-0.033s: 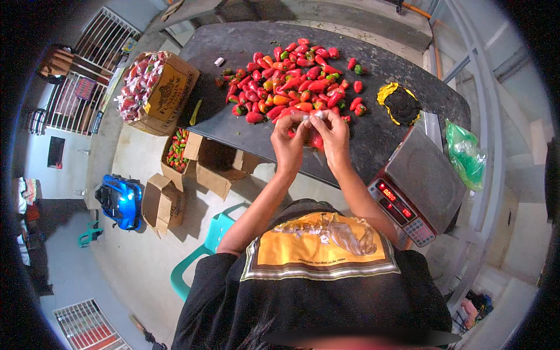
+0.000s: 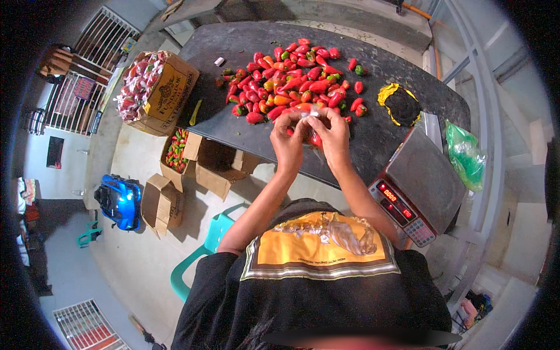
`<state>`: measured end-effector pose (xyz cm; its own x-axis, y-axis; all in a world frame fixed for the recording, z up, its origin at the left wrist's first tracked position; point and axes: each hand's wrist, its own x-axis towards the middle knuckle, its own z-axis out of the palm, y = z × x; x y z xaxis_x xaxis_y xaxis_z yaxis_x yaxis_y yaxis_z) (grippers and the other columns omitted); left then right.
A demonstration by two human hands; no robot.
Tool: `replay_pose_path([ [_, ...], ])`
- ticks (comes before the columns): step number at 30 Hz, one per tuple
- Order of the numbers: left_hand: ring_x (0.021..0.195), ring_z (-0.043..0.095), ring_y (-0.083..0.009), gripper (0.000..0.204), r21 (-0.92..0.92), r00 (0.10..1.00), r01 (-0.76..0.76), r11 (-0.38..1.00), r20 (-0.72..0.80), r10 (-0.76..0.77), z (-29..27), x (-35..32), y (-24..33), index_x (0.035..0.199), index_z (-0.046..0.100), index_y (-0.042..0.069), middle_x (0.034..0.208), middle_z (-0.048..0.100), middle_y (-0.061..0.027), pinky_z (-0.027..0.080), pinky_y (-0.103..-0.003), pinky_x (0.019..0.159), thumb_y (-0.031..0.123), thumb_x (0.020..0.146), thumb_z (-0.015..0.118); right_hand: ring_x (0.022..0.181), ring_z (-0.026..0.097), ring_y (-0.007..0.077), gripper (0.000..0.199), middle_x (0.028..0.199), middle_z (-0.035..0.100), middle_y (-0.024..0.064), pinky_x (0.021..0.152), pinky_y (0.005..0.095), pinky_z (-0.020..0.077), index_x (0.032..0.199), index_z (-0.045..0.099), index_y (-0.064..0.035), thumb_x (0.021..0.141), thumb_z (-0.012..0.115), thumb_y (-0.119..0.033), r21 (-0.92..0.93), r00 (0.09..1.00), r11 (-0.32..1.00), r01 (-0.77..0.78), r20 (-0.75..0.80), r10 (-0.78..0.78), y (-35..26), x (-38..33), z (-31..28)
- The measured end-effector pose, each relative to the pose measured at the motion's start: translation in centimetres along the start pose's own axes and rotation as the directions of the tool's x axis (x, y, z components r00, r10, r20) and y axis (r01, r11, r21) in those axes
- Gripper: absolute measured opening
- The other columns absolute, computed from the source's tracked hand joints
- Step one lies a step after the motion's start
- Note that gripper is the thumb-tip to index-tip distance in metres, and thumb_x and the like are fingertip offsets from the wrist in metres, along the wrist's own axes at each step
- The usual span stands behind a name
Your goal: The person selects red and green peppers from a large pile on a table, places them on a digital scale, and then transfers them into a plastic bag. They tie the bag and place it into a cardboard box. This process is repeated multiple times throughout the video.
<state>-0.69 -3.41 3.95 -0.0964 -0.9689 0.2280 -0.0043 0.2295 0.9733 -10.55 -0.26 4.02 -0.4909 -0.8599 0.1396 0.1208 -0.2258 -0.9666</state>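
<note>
Close together over the near edge of the dark table (image 2: 251, 137), my left hand (image 2: 286, 139) and my right hand (image 2: 335, 139) pinch the gathered top of a clear plastic bag (image 2: 315, 140). Red peppers show through the bag, which hangs below my fingers and is partly hidden by them. Thumbs and forefingers of both hands meet at the whitish bunched plastic. Just beyond my hands spreads a loose heap of peppers (image 2: 291, 79), mostly red, with some orange and green.
Right of me stands a digital scale (image 2: 429, 175), beside a green plastic bag (image 2: 464, 154). A black-and-yellow bundle (image 2: 399, 105) lies beyond it. At left, a carton (image 2: 175, 93) holds bagged peppers. Open cartons (image 2: 213, 178), a teal chair (image 2: 219, 230) and a blue object (image 2: 122, 201) are lower.
My fingertips have shifted slightly at the bunched plastic, the right ones closing in towards the left. The bag stays between my hands.
</note>
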Motion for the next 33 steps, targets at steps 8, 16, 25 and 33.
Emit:
replay_pose_path([
  [8,0.089,0.055,-0.0127,0.013,-0.235,1.0,0.002,0.972,0.027,0.004,-6.1,5.9,2.4,0.096,0.063,-0.001,0.094,0.063,-0.0047,0.043,-0.029,0.082,0.007,0.086,0.061,0.072,0.059,0.0127,0.01,0.076,0.061,0.0055,0.067,0.0278,0.0472,0.087,0.058,-0.002,0.079,0.063,0.001,-0.157,0.968,0.967,0.199,-0.126,-0.219,-0.8,3.8,9.7],
  [16,0.115,0.046,-0.0247,0.035,0.195,0.939,-0.343,0.919,0.1,0.329,-14.4,10.2,1.2,0.123,0.058,0.003,0.126,0.049,-0.0126,0.034,-0.035,0.1,0.011,0.089,0.056,0.085,0.062,0.0115,0.019,0.093,0.065,0.0061,0.078,0.0255,0.0496,0.099,0.061,0.0018,0.081,0.057,0.007,-0.303,0.983,0.936,0.181,0.02,-0.183,-0.5,5.8,18.8],
  [25,0.085,0.056,-0.0245,0.017,0.169,0.939,-0.336,0.927,-0.018,0.344,-22.4,14.0,-0.2,0.097,0.057,0.0,0.094,0.055,-0.013,0.046,-0.032,0.073,-0.001,0.08,0.061,0.072,0.057,0.0221,0.012,0.079,0.055,0.0095,0.066,0.0341,0.0472,0.086,0.06,-0.0037,0.075,0.063,-0.001,-0.614,0.928,0.699,0.366,0.188,-0.322,3.0,5.2,25.5],
  [33,0.08,0.057,-0.0339,0.015,0.269,0.912,-0.407,0.873,0.181,0.369,-27.0,16.3,-3.2,0.092,0.055,0.002,0.09,0.054,-0.014,0.048,-0.039,0.067,0.002,0.078,0.063,0.071,0.058,0.0209,0.015,0.082,0.056,0.0085,0.064,0.0339,0.0476,0.089,0.058,-0.0037,0.076,0.061,0.003,-0.546,0.963,0.794,0.268,0.162,-0.214,4.4,4.0,28.9],
])
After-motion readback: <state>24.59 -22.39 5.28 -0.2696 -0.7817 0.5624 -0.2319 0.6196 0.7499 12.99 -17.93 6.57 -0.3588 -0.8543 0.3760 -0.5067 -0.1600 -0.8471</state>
